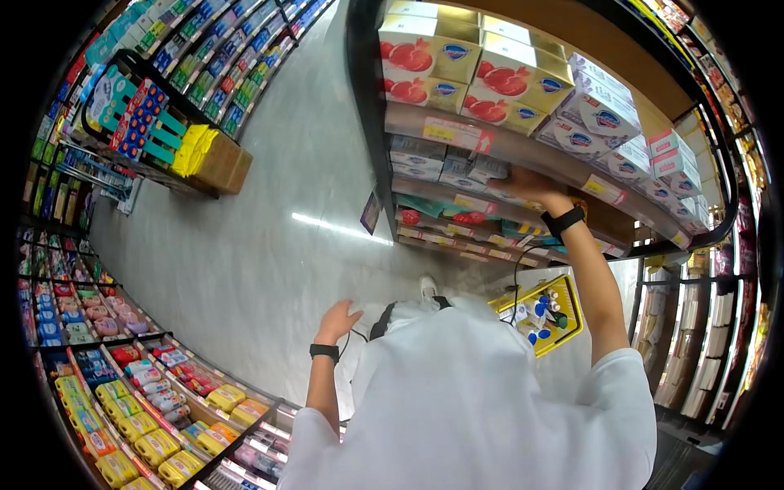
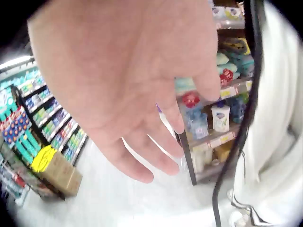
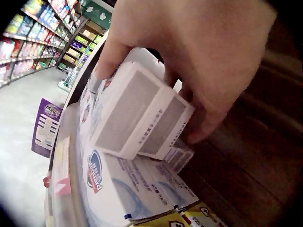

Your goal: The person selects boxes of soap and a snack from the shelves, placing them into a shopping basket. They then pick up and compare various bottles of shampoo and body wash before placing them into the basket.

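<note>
My right hand (image 1: 529,186) reaches into a lower shelf level of the rack. Seen from the right wrist, this hand (image 3: 194,52) grips a white soap pack (image 3: 128,106) with two grey end panels, thumb on one side and fingers on the other. The pack is tilted and rests over other white soap boxes (image 3: 128,184) with a blue-and-red oval logo. My left hand (image 1: 335,321) hangs beside the body over the floor. In the left wrist view the left hand (image 2: 128,80) has its fingers loosely extended and holds nothing.
Above the right hand, a shelf carries pomegranate-print soap packs (image 1: 498,82) and lilac soap packs (image 1: 600,114). A yellow basket (image 1: 572,327) with bottles stands on the floor. A cable (image 1: 516,282) hangs near it. Stocked shelves and a carton (image 1: 224,163) line the aisle.
</note>
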Tool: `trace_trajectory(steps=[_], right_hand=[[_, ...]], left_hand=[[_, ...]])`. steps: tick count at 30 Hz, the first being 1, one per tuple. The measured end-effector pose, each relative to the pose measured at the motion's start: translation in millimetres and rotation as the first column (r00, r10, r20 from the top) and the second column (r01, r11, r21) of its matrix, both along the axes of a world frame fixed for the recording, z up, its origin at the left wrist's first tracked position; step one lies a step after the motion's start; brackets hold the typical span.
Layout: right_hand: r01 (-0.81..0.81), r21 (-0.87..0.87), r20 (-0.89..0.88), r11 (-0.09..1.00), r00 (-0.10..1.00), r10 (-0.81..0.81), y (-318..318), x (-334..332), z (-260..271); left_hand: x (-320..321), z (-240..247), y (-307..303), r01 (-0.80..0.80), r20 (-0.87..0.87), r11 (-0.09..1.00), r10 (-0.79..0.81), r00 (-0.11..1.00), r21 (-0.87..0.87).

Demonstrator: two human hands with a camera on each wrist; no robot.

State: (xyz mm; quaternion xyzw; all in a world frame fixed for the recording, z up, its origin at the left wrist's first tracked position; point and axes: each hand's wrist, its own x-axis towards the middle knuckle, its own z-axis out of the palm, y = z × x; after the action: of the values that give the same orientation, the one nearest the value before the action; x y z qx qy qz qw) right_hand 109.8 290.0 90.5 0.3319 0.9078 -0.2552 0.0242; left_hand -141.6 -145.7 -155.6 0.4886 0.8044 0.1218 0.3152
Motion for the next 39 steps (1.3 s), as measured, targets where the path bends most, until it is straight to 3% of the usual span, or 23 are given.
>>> trace_trajectory(steps=[2, 3, 7, 9, 13, 18, 25, 27, 30, 34, 37, 39], right_hand=[[0.0, 0.075, -0.005, 0.997, 1.0, 0.001, -3, -3, 1], [-0.04, 0.125, -0.1, 0.991, 0.994, 0.052, 5, -1, -16], [-0.079, 0.203, -0.108, 0.976, 0.989, 0.102, 5, -10, -20], [-0.094, 0.086, -0.163, 0.992, 0.981, 0.107, 7, -16, -22], [-0.083, 0.091, -0.15, 0.992, 0.984, 0.095, 5, -23, -17], [-0.115, -0.14, -0.214, 0.983, 0.973, 0.083, 13, -30, -27], [-0.064, -0.161, -0.132, 0.985, 0.99, 0.043, -2, -37, -4], [-0.115, 0.036, -0.08, 0.993, 0.99, 0.118, -2, -38, -4], [-0.083, 0.129, -0.114, 0.988, 0.989, 0.098, -7, -32, -12], [-0.093, 0.119, -0.097, 0.988, 0.99, 0.105, -6, -36, -18], [-0.133, 0.238, -0.078, 0.962, 0.985, 0.156, -7, -40, -20], [-0.167, 0.236, -0.159, 0.957, 0.965, 0.208, -11, -43, -17]], left_hand=[[2, -18, -29, -0.157, 0.113, 0.981, 0.17, 0.979, -0.112], [3, -25, -40, -0.187, 0.137, 0.975, 0.203, 0.97, -0.123], [12, -57, -80, -0.284, 0.198, 0.931, 0.331, 0.923, -0.231], [17, -70, -96, -0.398, 0.221, 0.888, 0.446, 0.867, -0.231], [23, -97, -118, -0.492, 0.276, 0.828, 0.555, 0.784, -0.27], [33, -107, -136, -0.617, 0.38, 0.719, 0.694, 0.612, -0.319], [42, -108, -145, -0.645, 0.42, 0.64, 0.766, 0.488, -0.418], [44, -109, -146, -0.645, 0.423, 0.637, 0.767, 0.482, -0.422], [47, -111, -145, -0.653, 0.428, 0.625, 0.776, 0.463, -0.428], [51, -111, -142, -0.691, 0.376, 0.604, 0.794, 0.478, -0.398], [52, -110, -142, -0.696, 0.374, 0.607, 0.791, 0.484, -0.384], [53, -108, -144, -0.702, 0.381, 0.605, 0.792, 0.478, -0.376]])
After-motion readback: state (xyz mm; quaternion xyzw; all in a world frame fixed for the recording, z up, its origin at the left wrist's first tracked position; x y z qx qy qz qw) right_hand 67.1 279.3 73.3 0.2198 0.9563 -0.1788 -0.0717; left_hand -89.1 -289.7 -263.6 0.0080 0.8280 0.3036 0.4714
